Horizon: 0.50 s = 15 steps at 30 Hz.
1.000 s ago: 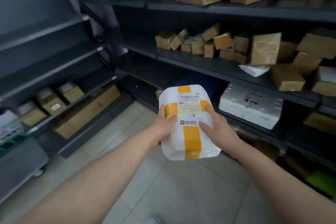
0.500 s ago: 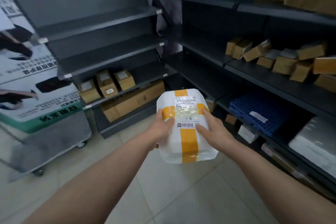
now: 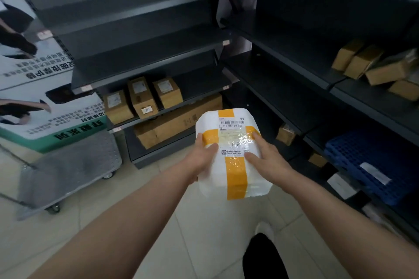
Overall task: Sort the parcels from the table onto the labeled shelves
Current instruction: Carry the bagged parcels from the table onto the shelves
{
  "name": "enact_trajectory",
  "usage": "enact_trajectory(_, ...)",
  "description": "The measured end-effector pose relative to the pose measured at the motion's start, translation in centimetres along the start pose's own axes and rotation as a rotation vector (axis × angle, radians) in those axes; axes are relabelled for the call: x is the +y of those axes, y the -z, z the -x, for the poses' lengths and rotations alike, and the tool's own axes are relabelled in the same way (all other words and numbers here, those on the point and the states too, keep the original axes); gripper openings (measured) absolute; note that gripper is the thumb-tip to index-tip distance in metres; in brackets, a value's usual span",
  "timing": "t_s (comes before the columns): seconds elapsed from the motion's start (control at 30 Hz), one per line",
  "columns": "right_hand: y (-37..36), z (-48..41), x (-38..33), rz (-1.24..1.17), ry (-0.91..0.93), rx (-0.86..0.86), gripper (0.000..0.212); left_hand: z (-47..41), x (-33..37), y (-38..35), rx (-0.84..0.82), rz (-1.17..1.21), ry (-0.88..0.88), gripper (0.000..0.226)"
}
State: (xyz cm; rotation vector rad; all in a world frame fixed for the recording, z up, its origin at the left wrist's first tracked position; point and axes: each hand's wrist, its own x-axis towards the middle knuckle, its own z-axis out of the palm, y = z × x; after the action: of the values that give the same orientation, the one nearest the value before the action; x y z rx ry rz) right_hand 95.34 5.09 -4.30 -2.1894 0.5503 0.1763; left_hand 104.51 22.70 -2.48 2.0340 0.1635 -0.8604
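As left hand (image 3: 200,157) and right hand (image 3: 270,159) grip parcel (image 3: 237,180), label (image 3: 231,140) glare-blurred, underside hidden

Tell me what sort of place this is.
Probably a parcel depot or stockroom: dark metal shelves hold labelled brown cardboard boxes, a grey metal platform trolley stands beside them, and a white orange-taped parcel is carried.

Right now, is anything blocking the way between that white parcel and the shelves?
Nothing visible does. The left hand and right hand hold the white parcel over open floor, facing the dark shelves; the cart stands off to the left.
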Motion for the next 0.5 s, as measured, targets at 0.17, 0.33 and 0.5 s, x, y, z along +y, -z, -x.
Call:
enact_trajectory(0.17, 2.1, -9.4, -0.8, -0.036, 0.024, -0.049, 0.071, -6.6, 4.9, 0.4, 0.035, 0.033, 0.025, 0.074)
enact_trajectory(0.33, 4.6, -18.3, -2.2, -0.01, 0.041, -0.116, 0.07, -12.8, 10.1, 0.9, 0.078, 0.059, 0.079, 0.074)
enact_trajectory(0.5, 5.5, -25.5, -3.0, 0.03, 0.028, -0.197, 0.069, -17.8, 12.7, 1.6, 0.113, 0.123, 0.159, 0.074)
